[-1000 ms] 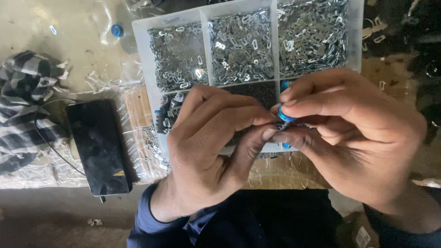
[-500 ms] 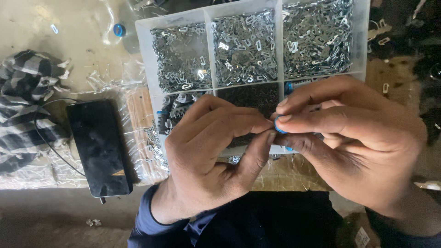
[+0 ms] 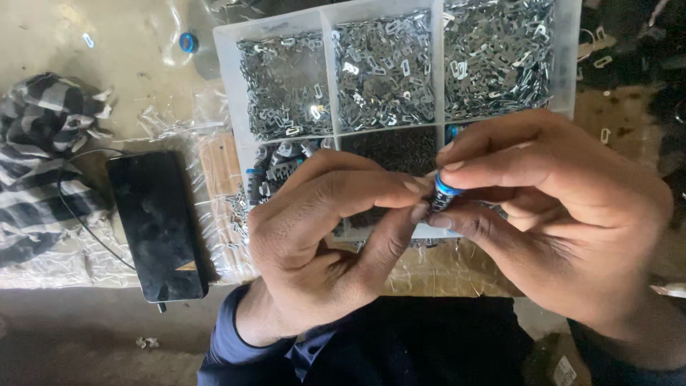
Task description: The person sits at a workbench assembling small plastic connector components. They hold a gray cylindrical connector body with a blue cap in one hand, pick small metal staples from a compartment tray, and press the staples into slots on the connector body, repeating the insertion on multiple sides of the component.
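From the head view we pinch a small blue-capped part (image 3: 444, 191) between both hands' fingers, left hand (image 3: 325, 236) and right hand (image 3: 550, 207), above the tray (image 3: 229, 86) of metal clips; it looks light, stiff, best gripped by its sides.

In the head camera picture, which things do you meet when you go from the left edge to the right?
Striped cloth → black phone → left hand → small blue-capped part pinched between both hands → right hand. The white compartment tray of metal pieces spans behind, so it is left out.
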The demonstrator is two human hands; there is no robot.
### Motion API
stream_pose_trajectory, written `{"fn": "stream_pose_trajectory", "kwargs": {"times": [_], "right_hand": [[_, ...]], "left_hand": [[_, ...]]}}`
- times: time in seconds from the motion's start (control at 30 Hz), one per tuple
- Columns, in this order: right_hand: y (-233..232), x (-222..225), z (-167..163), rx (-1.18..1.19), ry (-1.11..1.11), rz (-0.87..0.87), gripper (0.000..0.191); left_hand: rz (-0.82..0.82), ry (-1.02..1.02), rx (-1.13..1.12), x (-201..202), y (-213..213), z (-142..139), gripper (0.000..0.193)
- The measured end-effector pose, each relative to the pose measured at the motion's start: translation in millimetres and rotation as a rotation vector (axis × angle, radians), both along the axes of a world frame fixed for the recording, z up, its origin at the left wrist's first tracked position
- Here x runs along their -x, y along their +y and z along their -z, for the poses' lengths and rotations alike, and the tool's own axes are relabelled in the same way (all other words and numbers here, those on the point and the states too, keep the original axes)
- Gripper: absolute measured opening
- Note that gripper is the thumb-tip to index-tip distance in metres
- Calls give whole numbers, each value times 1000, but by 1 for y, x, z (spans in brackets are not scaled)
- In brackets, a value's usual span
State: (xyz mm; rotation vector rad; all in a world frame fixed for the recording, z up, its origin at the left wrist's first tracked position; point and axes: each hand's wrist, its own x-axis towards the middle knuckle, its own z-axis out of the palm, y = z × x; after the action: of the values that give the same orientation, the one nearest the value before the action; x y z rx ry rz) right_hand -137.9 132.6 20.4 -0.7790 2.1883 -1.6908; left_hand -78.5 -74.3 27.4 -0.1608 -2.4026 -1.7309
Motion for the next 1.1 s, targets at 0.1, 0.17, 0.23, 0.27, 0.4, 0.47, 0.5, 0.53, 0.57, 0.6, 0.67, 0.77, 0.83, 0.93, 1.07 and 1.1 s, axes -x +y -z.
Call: {"fn": "stream_pose_trajectory", "kwargs": {"times": [0.1,0.17,0.23,0.27,0.4,0.47,0.5,0.53,0.57,0.6,0.67,0.77,0.83,0.93,1.07,1.1], "right_hand": [[-1,2,0,21,6,-3,22],[-2,2,-1,-17,22,-10,22],[-2,2,-2,-4,13,-16,23],[-2,1,-2,23,-12,-12,25],[-2,0,-3,-2,-16,-8,25],[-2,0,-2,-23,32,-33,24],[-3,1,-2,-30,61,-48,23],[-3,1,-1,-46,99,-42,23],[-4,1,-1,-64,136,-33,22],[-4,1,-1,-86,172,-20,21],[-5,0,-2,-94,164,-13,20],[-4,-1,-5,-69,74,7,20],[-4,0,-5,-28,29,7,21],[-4,0,-5,-9,6,2,22],[-1,-3,-4,-67,39,6,22],[0,-4,-4,-69,51,2,22]], "left_hand": [[-10,-23,-5,-1,0,0,17],[-11,-23,-17,-2,0,0,16],[-20,-15,-27,-4,0,-1,15],[-25,-8,-18,-4,0,-2,15],[-23,14,36,-4,2,-1,14],[-22,46,72,-2,2,0,15],[-22,71,94,-1,2,0,16],[-18,107,123,0,2,0,17],[-9,131,138,1,2,1,17],[1,155,152,2,2,1,17],[21,172,160,2,1,0,18],[10,22,-13,0,1,1,16],[14,24,-53,-1,1,2,16],[21,35,-63,-4,0,6,16],[21,18,-63,-9,-1,10,16],[15,17,-55,-10,-1,10,16]]}}
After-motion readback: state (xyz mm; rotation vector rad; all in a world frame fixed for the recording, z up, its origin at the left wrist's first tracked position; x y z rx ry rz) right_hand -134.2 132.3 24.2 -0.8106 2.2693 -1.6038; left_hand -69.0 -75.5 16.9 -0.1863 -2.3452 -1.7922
